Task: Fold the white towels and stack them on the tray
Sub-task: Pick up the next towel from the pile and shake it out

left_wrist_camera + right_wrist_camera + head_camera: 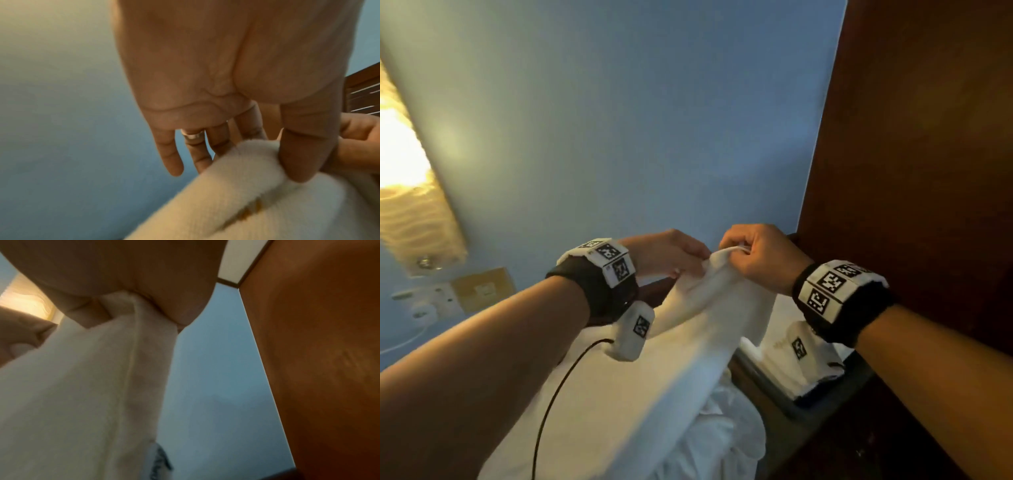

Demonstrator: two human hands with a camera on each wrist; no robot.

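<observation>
Our right hand [760, 258] and left hand [671, 255] meet at chest height, each pinching the top edge of a white towel [698, 329]; in the left-wrist view the left thumb [304, 155] presses the folded edge against the fingers. We see the towel hanging down toward a heap of crumpled white towels [726, 425] below. Behind stands a pale blue wall [637, 120] with a lit wall lamp [404, 161] and a socket plate [424, 301] at left. At right rises a dark wooden cabinet [928, 137]; beside it a dark tray [828, 390] carries folded white towels [794, 363], partly hidden by our right wrist.
</observation>
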